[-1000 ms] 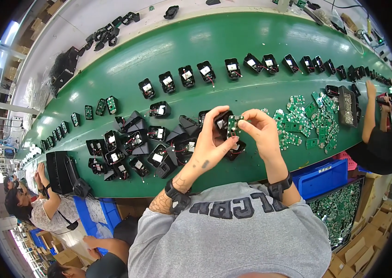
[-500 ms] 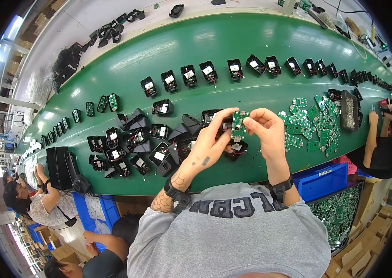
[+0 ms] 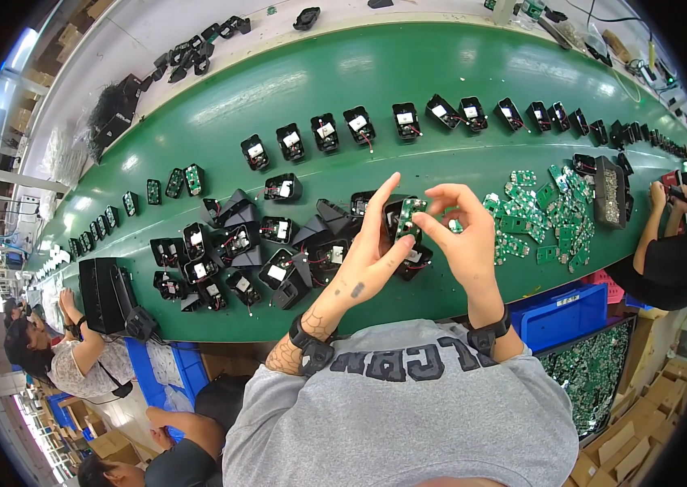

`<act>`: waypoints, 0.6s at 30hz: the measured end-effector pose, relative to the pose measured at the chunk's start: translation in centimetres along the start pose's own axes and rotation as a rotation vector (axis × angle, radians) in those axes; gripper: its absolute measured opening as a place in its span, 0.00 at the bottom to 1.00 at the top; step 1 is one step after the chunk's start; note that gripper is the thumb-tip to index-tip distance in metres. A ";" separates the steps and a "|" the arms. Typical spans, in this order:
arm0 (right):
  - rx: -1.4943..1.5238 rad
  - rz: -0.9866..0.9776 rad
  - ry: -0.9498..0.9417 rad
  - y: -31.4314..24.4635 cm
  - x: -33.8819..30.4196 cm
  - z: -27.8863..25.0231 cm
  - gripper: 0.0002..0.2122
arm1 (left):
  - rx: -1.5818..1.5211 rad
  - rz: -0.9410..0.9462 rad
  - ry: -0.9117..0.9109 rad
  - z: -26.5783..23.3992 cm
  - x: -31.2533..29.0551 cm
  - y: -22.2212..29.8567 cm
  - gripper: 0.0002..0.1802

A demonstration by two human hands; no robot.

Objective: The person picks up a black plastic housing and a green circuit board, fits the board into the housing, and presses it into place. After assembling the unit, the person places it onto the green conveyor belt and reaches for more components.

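My left hand [image 3: 366, 252] is closed around a small black plastic housing [image 3: 393, 221], mostly hidden by the fingers and the board. A green circuit board [image 3: 411, 217] sits at the housing's open face, slightly tilted. Whether it is fully seated I cannot tell. My right hand [image 3: 467, 235] grips the board's right edge with thumb and forefinger, the other fingers bent. Just below them lies another open black housing [image 3: 415, 261]. Left of my left hand are several black housings [image 3: 277, 230] with white parts and red wires inside.
A spread of loose green circuit boards [image 3: 550, 215] lies right of my right hand, beside a black tray of small parts [image 3: 610, 193]. A row of open housings [image 3: 358, 123] crosses the green table [image 3: 327, 77]. A blue bin [image 3: 562, 316] stands at the near edge. Other people work at both sides.
The board has moved slightly left and down toward the housing and now tilts. My left forefinger has straightened upward, and my right fingers have spread and shifted left.
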State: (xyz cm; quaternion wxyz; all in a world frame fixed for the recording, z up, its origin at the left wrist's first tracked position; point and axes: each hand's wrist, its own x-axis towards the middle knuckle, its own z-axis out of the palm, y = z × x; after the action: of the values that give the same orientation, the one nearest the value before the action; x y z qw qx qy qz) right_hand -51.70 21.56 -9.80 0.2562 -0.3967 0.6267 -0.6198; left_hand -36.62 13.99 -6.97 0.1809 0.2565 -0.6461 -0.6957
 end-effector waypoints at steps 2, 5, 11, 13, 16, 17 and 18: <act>-0.089 -0.075 -0.013 0.5 0.3 -0.1 0.14 | 0.025 0.041 0.000 0.0 0.0 -0.1 0.41; 0.340 0.024 -0.126 0.8 0.2 0.0 0.17 | 0.066 0.029 -0.102 0.0 0.1 -0.5 0.43; 0.521 0.184 -0.355 0.8 0.2 -1.1 0.20 | -0.021 0.062 -0.102 0.7 0.0 -0.6 0.43; 0.506 0.176 -0.345 0.5 0.2 -1.1 0.20 | 0.079 0.101 -0.097 0.6 0.2 -0.6 0.43; 0.525 0.202 -0.333 0.7 0.3 -1.3 0.21 | 0.204 0.131 -0.085 1.0 0.3 -0.1 0.43; 0.532 0.205 -0.355 0.8 0.6 -1.6 0.20 | 0.228 0.126 -0.076 1.2 0.2 0.1 0.43; 0.539 0.208 -0.377 0.9 0.7 -1.8 0.20 | 0.228 0.124 -0.076 1.3 0.2 0.1 0.43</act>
State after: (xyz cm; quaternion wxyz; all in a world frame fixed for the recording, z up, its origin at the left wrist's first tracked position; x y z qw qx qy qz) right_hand -53.76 21.93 -10.40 0.5250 -0.3561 0.4192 -0.6495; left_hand -37.53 14.90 -6.82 0.1684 0.2084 -0.7420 -0.6145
